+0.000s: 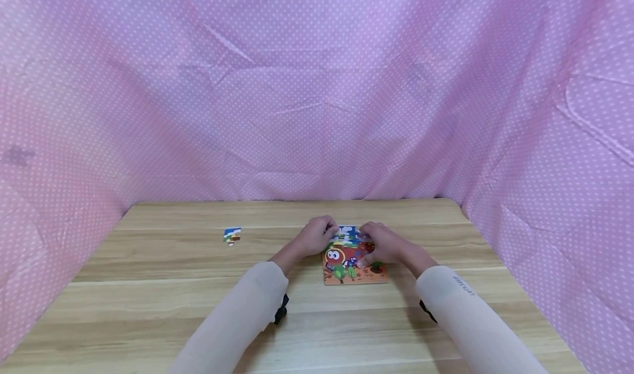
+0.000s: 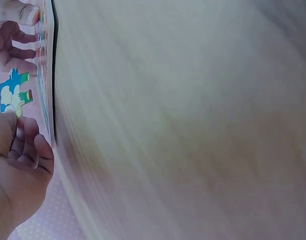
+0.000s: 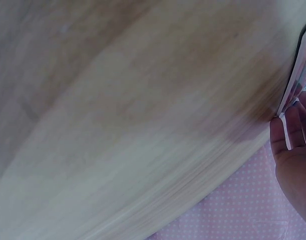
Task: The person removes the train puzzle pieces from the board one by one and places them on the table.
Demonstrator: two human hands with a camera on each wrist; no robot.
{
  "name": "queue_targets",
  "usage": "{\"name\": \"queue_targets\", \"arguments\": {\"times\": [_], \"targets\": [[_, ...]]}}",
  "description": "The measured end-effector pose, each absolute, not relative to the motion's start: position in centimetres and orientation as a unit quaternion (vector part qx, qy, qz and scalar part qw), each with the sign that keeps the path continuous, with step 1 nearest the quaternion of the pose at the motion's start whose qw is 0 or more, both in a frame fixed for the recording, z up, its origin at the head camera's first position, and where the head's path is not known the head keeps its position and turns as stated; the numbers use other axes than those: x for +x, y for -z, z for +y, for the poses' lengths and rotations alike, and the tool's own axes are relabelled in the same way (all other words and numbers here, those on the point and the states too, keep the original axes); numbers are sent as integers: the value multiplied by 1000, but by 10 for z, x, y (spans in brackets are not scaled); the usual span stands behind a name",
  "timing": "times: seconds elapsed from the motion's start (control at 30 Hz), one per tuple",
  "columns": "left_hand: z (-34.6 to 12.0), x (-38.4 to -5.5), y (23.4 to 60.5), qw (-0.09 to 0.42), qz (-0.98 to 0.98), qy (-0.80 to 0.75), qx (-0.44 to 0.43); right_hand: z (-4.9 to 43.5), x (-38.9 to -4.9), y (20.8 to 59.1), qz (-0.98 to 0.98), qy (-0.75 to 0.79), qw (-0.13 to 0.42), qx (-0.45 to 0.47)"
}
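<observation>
A colourful jigsaw puzzle (image 1: 356, 276) in a flat tray lies on the table, showing a red cartoon figure with big eyes and green trees. My left hand (image 1: 315, 236) is at its upper left corner. In the left wrist view, the thumb and fingers pinch a blue puzzle piece (image 2: 10, 94) with white clouds, held up over the puzzle. From the right side, my right hand (image 1: 388, 246) rests on the puzzle with thumb and fingers spread apart, hiding part of the picture. The right wrist view catches its fingers (image 3: 294, 127) at the tray's edge.
Several loose puzzle pieces (image 1: 232, 234) lie on the wooden table (image 1: 163, 286), left of the puzzle. Pink dotted cloth (image 1: 317, 115) hangs behind the table and along both sides.
</observation>
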State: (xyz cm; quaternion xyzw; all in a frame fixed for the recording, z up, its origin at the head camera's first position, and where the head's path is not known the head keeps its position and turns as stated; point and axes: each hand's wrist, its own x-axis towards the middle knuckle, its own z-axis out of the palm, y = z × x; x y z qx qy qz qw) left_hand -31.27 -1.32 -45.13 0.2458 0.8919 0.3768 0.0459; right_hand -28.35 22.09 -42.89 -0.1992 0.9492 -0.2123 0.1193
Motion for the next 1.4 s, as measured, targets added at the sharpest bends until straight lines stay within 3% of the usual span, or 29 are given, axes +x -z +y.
{"name": "queue_targets", "arguments": {"times": [1.4], "targets": [[-93,-306,442,32,901,-364,233,218,-281,431,951,216,120,-186]]}}
